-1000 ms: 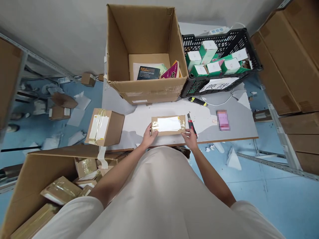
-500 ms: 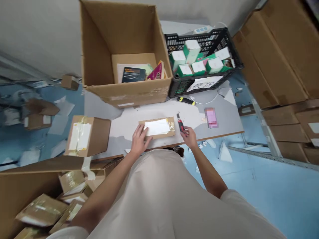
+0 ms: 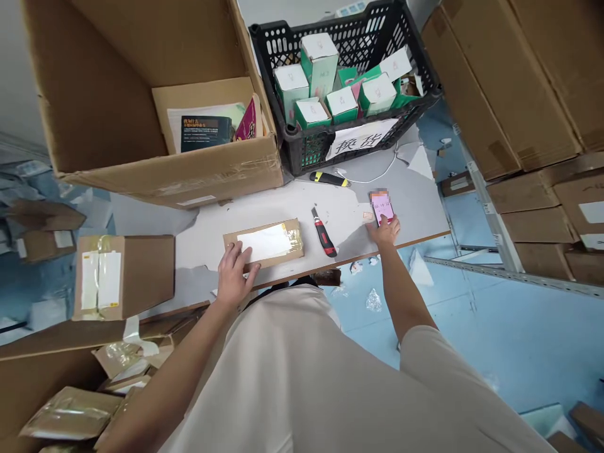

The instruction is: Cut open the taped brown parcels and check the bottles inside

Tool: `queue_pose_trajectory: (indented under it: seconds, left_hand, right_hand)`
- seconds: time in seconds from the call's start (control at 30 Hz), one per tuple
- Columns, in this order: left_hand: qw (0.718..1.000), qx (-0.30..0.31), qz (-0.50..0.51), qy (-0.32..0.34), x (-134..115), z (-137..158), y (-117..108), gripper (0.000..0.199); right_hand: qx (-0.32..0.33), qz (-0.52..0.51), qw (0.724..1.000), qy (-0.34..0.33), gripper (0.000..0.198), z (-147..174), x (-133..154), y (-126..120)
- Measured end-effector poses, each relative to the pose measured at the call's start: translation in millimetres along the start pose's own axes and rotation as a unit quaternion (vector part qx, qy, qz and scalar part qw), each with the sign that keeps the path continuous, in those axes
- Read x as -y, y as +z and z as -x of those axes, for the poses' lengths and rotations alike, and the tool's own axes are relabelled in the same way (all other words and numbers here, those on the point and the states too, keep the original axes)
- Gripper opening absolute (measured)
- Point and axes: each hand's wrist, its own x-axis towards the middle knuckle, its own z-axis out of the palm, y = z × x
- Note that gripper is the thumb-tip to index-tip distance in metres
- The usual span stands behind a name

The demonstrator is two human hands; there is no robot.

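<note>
My left hand [image 3: 234, 275] rests with its fingers spread on the left end of a small flat cardboard parcel [image 3: 295, 247], which has a white label and clear tape. My right hand [image 3: 385, 233] is at the lower end of a smartphone [image 3: 380, 202] lying on the table. Its fingers are apart, and one touches the lower part of the lit pink screen, which shows a running-time display. Between the two hands lies a red and black utility knife [image 3: 323, 233], blade pointing away from me, touched by neither hand.
A large open carton [image 3: 165, 173] with books stands at the back left of the table [image 3: 264, 206]. Beside it, a black plastic crate [image 3: 295, 148] holds green-white boxes. A yellow-black cutter [image 3: 329, 179] lies before the crate. A taped box [image 3: 146, 277] sits left; stacked cartons [image 3: 509, 94] rise at right.
My right hand has let go of the red and black utility knife, leaving it on the table, and moved right to the smartphone. My left hand stays on the parcel. The view has shifted.
</note>
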Motion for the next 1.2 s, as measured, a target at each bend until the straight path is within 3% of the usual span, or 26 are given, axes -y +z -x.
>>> queue_pose_trajectory:
  seconds: [0.13, 0.23, 0.3, 0.37, 0.47, 0.6, 0.7, 0.8, 0.93, 1.0, 1.1, 1.2]
  left_hand:
    - [1.0, -0.004, 0.011, -0.004, -2, 1, 1, 0.047]
    - [0.998, -0.026, 0.035, -0.041, -1, 5, -2, 0.063]
    - [0.992, -0.039, 0.077, -0.096, 4, 11, -1, 0.086]
    - [0.974, -0.029, 0.149, -0.165, 12, 18, 2, 0.107]
    - [0.934, 0.014, 0.256, -0.249, 26, 28, 14, 0.108]
    - [0.88, 0.011, 0.353, -0.316, 31, 29, 21, 0.084]
    - [0.874, -0.005, 0.365, -0.322, 27, 27, 12, 0.072]
    - [0.879, -0.027, 0.345, -0.328, 24, 26, 2, 0.06]
    - [0.862, -0.069, 0.357, -0.354, 28, 21, 2, 0.055]
    - [0.855, -0.064, 0.364, -0.365, 33, 13, 5, 0.049]
    - [0.847, -0.042, 0.382, -0.369, 43, 1, 8, 0.044]
    - [0.845, -0.014, 0.395, -0.36, 54, -4, 10, 0.044]
  right_hand:
    - [-0.069, -0.057, 0.995, -0.033, 0.061, 9, 10, -8]
    - [-0.079, -0.139, 0.979, -0.129, 0.054, 34, 34, -16]
    - [-0.011, -0.199, 0.954, -0.225, 0.047, 59, 56, -17]
    - [0.098, -0.242, 0.914, -0.312, 0.048, 86, 80, -14]
    - [0.247, -0.261, 0.857, -0.37, 0.063, 119, 111, -4]
    - [0.317, -0.318, 0.832, -0.326, 0.067, 138, 139, 7]
    - [0.298, -0.346, 0.834, -0.309, 0.056, 139, 152, 4]
    - [0.261, -0.325, 0.859, -0.296, 0.047, 141, 163, -6]
    - [0.216, -0.242, 0.912, -0.252, 0.045, 148, 180, -10]
    - [0.218, -0.211, 0.925, -0.23, 0.046, 149, 186, -7]
    - [0.247, -0.212, 0.919, -0.222, 0.045, 143, 192, -1]
    - [0.293, -0.258, 0.893, -0.225, 0.045, 135, 188, 5]
